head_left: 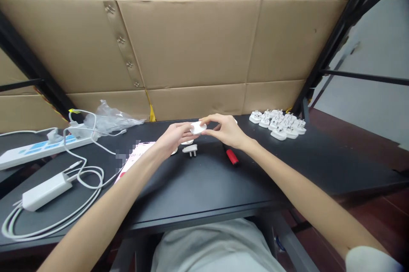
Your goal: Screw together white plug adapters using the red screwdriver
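Head view: left hand (pixel 174 137) and right hand (pixel 225 130) pinch rounded white plug (pixel 198 127).

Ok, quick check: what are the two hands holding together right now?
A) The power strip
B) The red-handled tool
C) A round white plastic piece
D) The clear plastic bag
C: the round white plastic piece is held between the fingers of the left hand and the right hand, just above the black table.
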`<state>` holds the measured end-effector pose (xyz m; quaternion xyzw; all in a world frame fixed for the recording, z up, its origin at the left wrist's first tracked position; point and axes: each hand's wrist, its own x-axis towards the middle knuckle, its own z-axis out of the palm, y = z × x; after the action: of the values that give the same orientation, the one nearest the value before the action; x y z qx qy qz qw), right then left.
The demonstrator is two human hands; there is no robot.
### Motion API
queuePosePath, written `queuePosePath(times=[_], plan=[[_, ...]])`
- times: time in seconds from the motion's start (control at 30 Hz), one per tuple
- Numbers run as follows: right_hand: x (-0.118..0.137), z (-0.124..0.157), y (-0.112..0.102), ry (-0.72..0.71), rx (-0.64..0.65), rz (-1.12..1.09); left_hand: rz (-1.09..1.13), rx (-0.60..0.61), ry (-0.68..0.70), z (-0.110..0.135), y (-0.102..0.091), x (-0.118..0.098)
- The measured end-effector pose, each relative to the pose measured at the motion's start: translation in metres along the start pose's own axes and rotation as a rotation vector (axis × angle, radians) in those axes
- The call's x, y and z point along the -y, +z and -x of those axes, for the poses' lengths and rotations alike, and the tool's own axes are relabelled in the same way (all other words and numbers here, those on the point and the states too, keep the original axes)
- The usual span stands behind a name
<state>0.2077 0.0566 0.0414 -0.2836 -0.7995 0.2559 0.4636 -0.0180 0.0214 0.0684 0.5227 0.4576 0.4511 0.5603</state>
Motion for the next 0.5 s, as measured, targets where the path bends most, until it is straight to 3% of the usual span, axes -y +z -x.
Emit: queuePosePath(times=[0.5], plan=[[-0.0006, 0.0006, -0.0073, -0.029, 0.078, 0.099, -0.028, -0.029, 0.027, -0.0026, 0.0015, 0.0063]])
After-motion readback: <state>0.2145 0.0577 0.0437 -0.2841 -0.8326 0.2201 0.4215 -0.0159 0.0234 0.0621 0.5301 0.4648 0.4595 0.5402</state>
